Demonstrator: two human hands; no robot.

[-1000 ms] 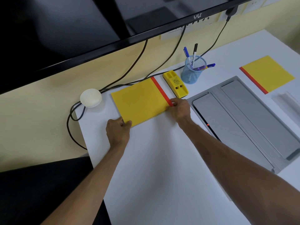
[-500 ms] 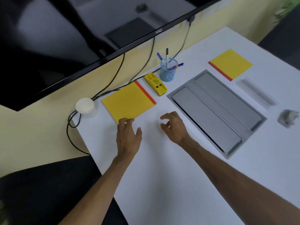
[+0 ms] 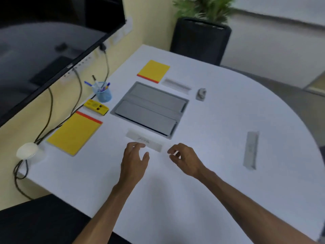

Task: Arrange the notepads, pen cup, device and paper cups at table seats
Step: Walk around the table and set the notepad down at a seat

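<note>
1. Yellow paper with a red-orange binding strip: the nearer notepad (image 3: pixel 73 133) lies flat at about 8 o'clock from the grey recessed panel (image 3: pixel 151 109) in the middle of the white table (image 3: pixel 219 120). A second yellow notepad (image 3: pixel 153 71) lies at 12 o'clock.
2. The blue mesh pen cup (image 3: pixel 103 93) stands upright at 10 o'clock, with the yellow box-shaped device (image 3: pixel 95 107) just beside it at 9. The white stack of paper cups (image 3: pixel 27 150) sits far out at 8, at the table's corner among black cables (image 3: pixel 49 113).
3. Both grips hang at 6 o'clock, holding nothing. The left grip (image 3: pixel 134 161) is released with fingers spread, their tips at the near edge of a white name card (image 3: pixel 144 140); whether they touch it I cannot tell. The right grip (image 3: pixel 186 159) is loosely curled, empty and apart from the card.
4. The cups look not yet dealt out to seats, and that is the likeliest trouble. A reach into the corner could snag a cable and tip the stack off the edge, and nested cups may lift together.
5. The light card could skid under a careless fingertip. The pen cup, top-heavy with pens, could topple if grabbed by its rim.
</note>
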